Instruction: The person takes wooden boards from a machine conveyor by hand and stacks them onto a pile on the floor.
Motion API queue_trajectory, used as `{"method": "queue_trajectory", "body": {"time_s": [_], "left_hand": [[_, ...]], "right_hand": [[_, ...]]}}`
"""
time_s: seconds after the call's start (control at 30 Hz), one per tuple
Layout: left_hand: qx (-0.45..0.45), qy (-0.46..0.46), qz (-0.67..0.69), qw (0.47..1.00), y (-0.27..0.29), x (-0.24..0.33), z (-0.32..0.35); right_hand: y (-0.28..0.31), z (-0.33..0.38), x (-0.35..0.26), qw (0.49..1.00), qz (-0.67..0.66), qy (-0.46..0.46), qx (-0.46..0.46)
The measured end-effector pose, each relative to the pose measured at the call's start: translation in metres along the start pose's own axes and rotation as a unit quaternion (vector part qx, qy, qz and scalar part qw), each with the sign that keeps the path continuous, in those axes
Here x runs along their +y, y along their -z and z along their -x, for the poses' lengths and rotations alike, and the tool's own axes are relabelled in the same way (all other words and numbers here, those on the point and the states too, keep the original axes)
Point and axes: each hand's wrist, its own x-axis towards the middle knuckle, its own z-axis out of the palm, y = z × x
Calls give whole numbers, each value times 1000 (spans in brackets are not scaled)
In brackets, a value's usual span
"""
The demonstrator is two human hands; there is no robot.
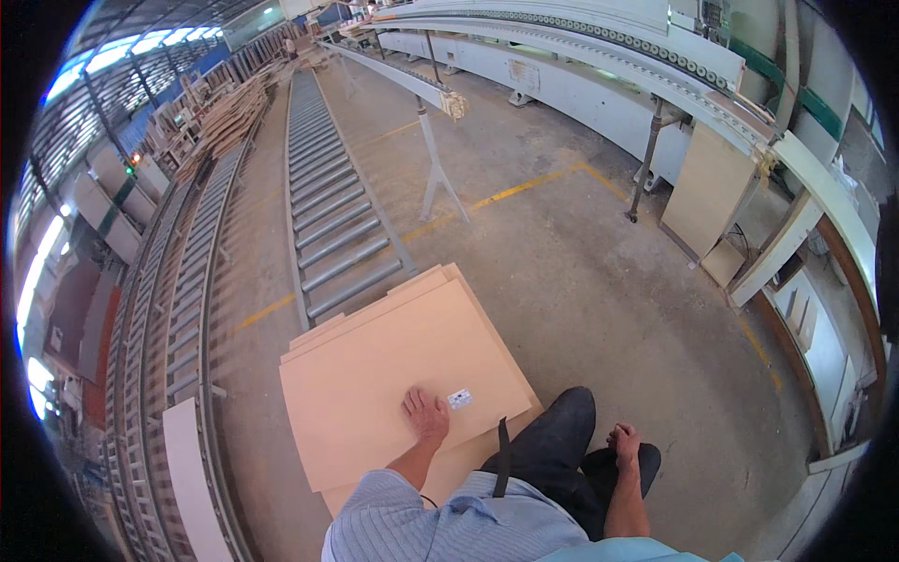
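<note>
A stack of light tan boards [375,347] lies in front of me, its edges slightly out of line, at the near end of a roller conveyor [342,220]. My left hand [428,415] rests flat on the top board, fingers stretched out and gripping nothing. Just right of its fingers is a small white label [459,399] stuck on the board. My right hand [625,443] hangs beside my dark trousers [557,436], apart from the boards. Its fingers are curled in, and nothing shows in them.
More roller conveyors [192,318] run along the left, with a pale panel [195,478] on the nearest one and piled boards [229,117] farther back. A long white machine [562,75] stretches across the right. A support stand [435,169] stands on the concrete floor near yellow lines [524,187].
</note>
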Motion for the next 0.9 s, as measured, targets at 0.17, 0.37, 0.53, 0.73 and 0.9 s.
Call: {"method": "queue_trajectory", "body": {"time_s": [0.17,0.37,0.53,0.73,0.9], "left_hand": [[10,-3,-17,1000,-3,-4,2],[-15,7,-18,1000,-1,-1,1],[31,-7,-38,999,-9,-8,4],[45,-21,-20,999,-4,-4,2],[47,-15,-30,998,-1,-4,2]], "right_hand": [[-2,4,-3,1000,-2,1,4],[-2,5,-5,1000,22,15,6],[-4,3,-3,1000,14,3,10],[-4,5,-4,1000,14,12,13],[-8,9,-9,1000,-1,2,9]]}}
